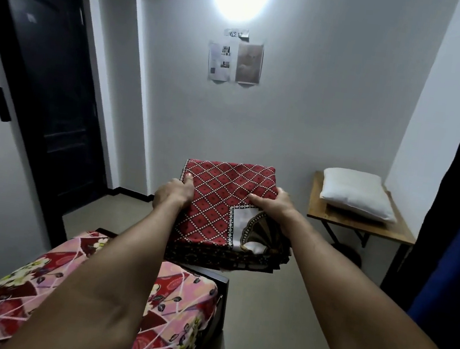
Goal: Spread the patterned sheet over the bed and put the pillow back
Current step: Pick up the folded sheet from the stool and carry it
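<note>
Both hands grip the folded sheet [228, 203] by its sides: left hand [174, 192], right hand [273, 203]. The pillow [358, 192] lies on the worktop [362, 225], the bed [90, 296] lower left.

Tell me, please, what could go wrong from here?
The folded patterned sheet is gripped only at its side edges by the left hand and right hand. Its loose lower layers may slip open before reaching the bed. The pillow lies away on the small table, so it could be forgotten.
</note>
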